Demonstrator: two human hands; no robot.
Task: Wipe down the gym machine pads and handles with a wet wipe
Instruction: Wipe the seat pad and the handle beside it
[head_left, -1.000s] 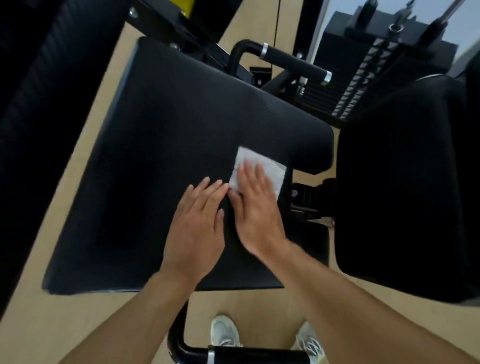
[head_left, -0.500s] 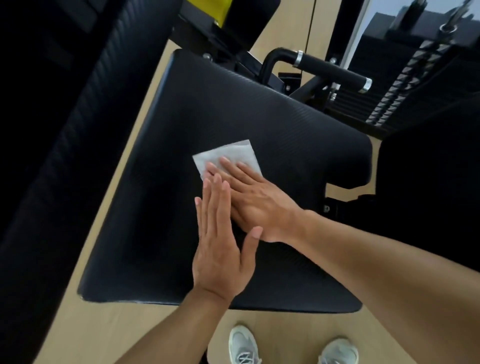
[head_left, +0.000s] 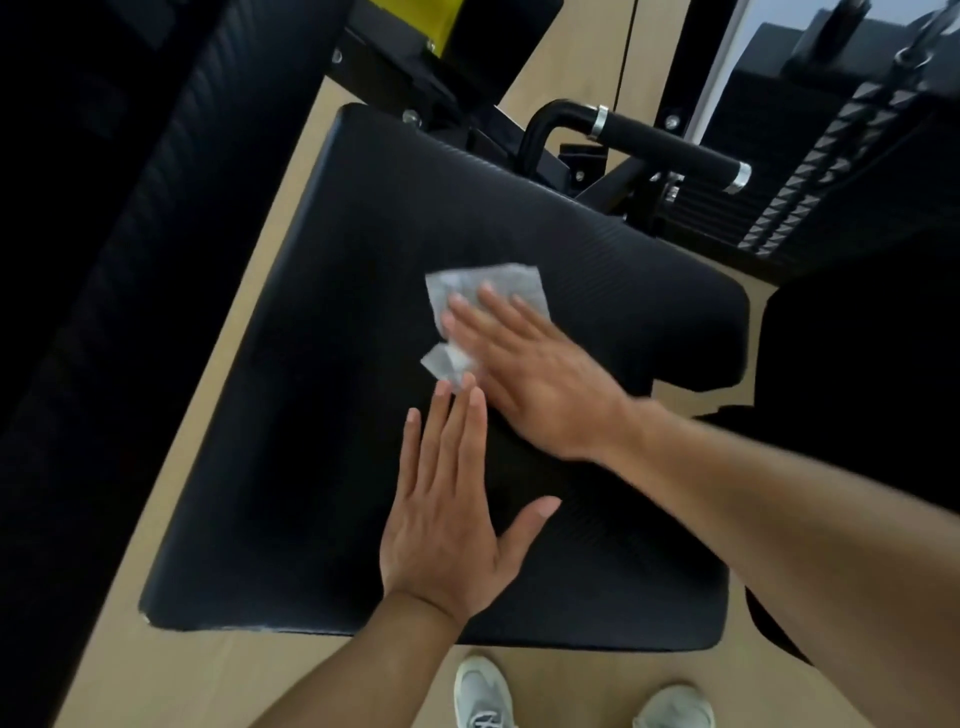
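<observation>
A white wet wipe (head_left: 483, 283) lies crumpled on the black ribbed seat pad (head_left: 337, 389) near its middle. My right hand (head_left: 530, 374) presses flat on the wipe with straight fingers, and its palm hides part of the wipe. Just below it, my left hand (head_left: 447, 514) lies flat on the pad with fingers straight and thumb spread, its fingertips touching the wipe's lower corner. A black handle (head_left: 665, 148) with metal end rings sticks out behind the pad at the upper right.
A second black pad (head_left: 857, 389) stands to the right and a dark padded surface (head_left: 104, 260) fills the left. The weight stack (head_left: 810, 182) is at the upper right. Wooden floor and my light shoes (head_left: 480, 693) show below the seat.
The wipe has crumpled and slid a little right and away under my right hand. My left hand has drawn back toward me along the pad.
</observation>
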